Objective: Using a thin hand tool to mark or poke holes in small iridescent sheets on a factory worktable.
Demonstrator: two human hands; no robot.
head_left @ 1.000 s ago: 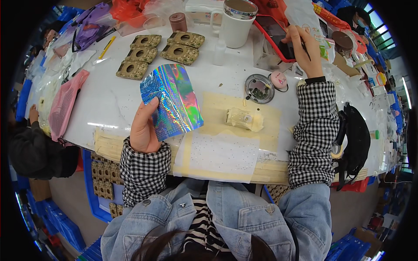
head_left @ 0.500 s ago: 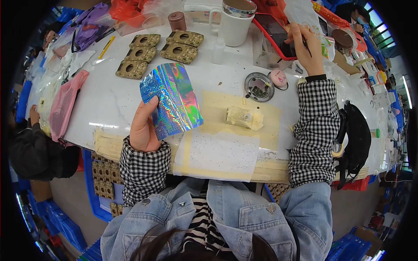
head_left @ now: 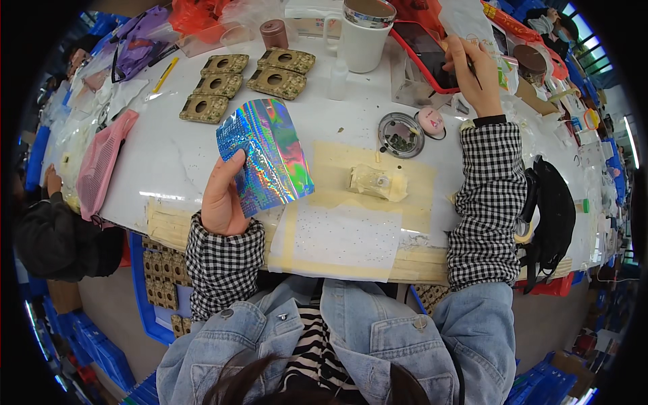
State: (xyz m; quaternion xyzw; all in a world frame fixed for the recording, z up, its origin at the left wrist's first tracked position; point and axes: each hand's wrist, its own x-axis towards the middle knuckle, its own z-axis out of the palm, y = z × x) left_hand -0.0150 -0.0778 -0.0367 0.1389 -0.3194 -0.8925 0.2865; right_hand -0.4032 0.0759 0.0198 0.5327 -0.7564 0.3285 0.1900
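Observation:
My left hand (head_left: 225,192) grips a shiny holographic sheet (head_left: 273,152) by its left edge, thumb on top, above the table's left-middle part. At the back right, my right hand (head_left: 474,81) is closed around a thin dark stick-like tool (head_left: 476,73). Its fingers are beside a phone in a red case (head_left: 425,54); I cannot tell if they touch it. Between my arms, a small block wrapped in pale tape (head_left: 378,183) sits on the taped surface. Beyond it is a round clear dish (head_left: 401,135) holding small dark pieces.
Several camouflage-patterned parts (head_left: 223,86) lie at the back left. A white mug (head_left: 364,40) and a small clear bottle (head_left: 338,79) stand behind. White paper (head_left: 344,243) is taped near the front edge. A black bag (head_left: 553,223) hangs on the right; another person (head_left: 61,229) sits at the left.

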